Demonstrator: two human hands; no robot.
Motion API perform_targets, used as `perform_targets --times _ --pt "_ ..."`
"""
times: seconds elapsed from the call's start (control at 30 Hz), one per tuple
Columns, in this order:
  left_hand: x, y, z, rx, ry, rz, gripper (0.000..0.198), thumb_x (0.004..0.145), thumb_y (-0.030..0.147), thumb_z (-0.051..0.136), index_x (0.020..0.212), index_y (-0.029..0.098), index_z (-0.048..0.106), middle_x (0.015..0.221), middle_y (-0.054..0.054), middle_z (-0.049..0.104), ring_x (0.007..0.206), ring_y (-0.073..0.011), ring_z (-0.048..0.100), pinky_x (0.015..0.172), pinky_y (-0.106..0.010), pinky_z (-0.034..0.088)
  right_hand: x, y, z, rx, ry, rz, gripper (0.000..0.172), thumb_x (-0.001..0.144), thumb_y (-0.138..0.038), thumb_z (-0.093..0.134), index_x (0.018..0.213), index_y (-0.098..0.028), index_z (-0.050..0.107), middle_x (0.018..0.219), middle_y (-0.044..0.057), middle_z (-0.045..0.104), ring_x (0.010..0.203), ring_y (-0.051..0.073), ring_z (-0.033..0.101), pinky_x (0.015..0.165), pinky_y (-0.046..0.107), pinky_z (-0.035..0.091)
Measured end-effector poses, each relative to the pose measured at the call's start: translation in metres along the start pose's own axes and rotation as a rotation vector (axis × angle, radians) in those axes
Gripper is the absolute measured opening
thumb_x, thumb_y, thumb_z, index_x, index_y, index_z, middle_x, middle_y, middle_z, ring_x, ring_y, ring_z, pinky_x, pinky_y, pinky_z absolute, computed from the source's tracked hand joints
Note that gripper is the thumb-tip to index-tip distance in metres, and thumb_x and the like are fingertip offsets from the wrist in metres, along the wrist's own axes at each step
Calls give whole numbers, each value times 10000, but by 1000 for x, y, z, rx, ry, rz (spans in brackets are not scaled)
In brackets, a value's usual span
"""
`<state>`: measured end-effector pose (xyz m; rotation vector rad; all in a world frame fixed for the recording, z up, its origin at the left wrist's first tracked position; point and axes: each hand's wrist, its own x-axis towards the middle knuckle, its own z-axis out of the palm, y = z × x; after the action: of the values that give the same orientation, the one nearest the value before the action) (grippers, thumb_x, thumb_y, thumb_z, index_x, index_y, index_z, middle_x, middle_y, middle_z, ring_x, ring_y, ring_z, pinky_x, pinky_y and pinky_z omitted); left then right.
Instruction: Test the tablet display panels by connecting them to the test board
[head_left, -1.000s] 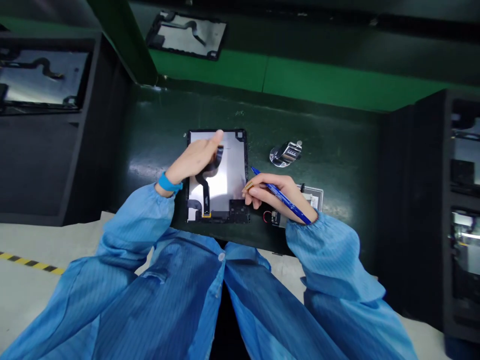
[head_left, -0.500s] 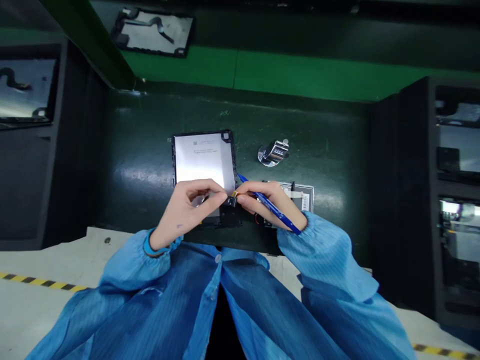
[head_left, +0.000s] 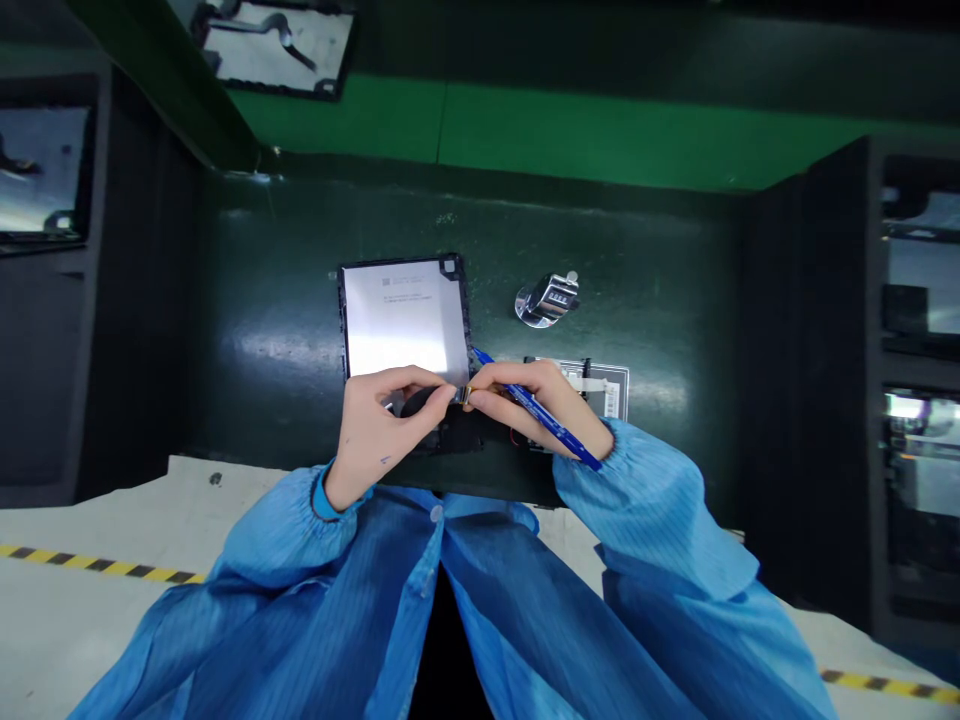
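Over the lower edge of a display panel (head_left: 405, 325) with a silvery back and black frame, my two hands meet fingertip to fingertip. My left hand (head_left: 390, 415) pinches a dark flat flex cable (head_left: 460, 396) between thumb and forefinger. The cable's gold-coloured end lies at the fingertips of my right hand (head_left: 536, 400), which are closed on it. A blue pen (head_left: 551, 425) is tucked across that same hand, its tip pointing up and left. Partly hidden beneath my right hand is a flat assembly (head_left: 616, 392) with a white label and wires.
A chrome tally counter (head_left: 551, 300) stands right of the panel. Dark racks holding panels flank the bench on the left (head_left: 142, 290) and the right (head_left: 806, 380). Another panel (head_left: 277, 45) rests on the ledge at the back left.
The view has shifted slightly. My left hand has tilted and turned the dark cable, now more level between the fingertips. My right hand stays nearly in place with the pen.
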<state>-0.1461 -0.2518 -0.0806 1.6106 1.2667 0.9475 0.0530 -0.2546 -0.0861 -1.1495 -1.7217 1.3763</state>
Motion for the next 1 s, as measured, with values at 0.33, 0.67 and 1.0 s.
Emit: perform_targets --times 0.33,0.67,1.0 --pt "-1 -1 3 -41 -4 -2 105 820 217 701 730 195 751 683 5 734 614 -125 624 601 -248 494 -1 -1 -2 10 -21 -18 314 953 -424 600 812 -156 685 647 -20 597 579 90 513 607 210 405" --pt "-2 -2 3 41 35 57 103 821 202 701 732 195 753 662 18 721 579 -103 584 572 -226 470 -2 -3 -2 38 -38 -13 256 946 -363 605 809 -158 674 657 -17 606 595 93 526 611 207 403" --pt "-3 4 3 72 41 123 109 801 147 698 712 196 739 636 41 712 553 -82 573 553 -195 477 -2 -4 -3 13 -40 -24 238 947 -324 593 811 -147 675 653 -18 608 580 87 515 606 203 396"
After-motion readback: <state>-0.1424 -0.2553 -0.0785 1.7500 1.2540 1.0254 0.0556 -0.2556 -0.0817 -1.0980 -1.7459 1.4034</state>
